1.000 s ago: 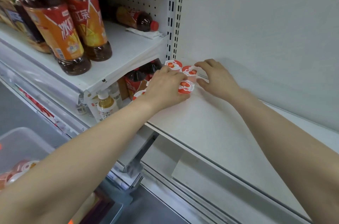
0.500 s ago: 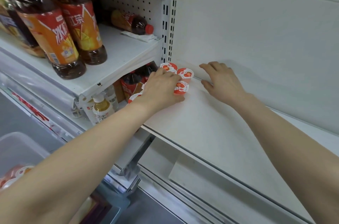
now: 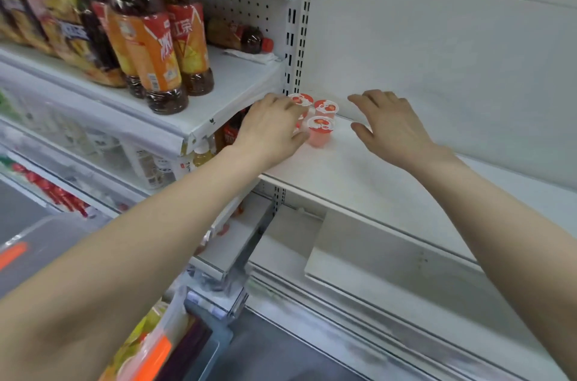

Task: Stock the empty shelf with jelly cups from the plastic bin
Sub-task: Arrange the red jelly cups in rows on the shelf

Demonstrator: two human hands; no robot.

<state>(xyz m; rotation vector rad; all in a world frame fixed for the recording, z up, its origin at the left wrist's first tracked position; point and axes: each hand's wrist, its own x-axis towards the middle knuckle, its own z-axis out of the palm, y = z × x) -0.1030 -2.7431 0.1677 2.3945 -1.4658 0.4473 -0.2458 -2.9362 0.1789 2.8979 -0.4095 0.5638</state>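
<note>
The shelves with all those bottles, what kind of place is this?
Most likely a shop, maybe a convenience store: matching drink bottles lined up, slotted metal uprights for adjustable shelving, and jelly cups on a mostly bare white shelf.

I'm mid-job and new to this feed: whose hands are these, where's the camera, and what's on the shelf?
No machine here: a person's two bare hands, filmed by one camera worn on the head, looking down. The left hand lies over a cluster of jelly cups at the back left of the white shelf; three show clearly, and whether it grips one is hidden. The right hand is beside them, relaxed, holding nothing. Bottles stand further left.
</note>
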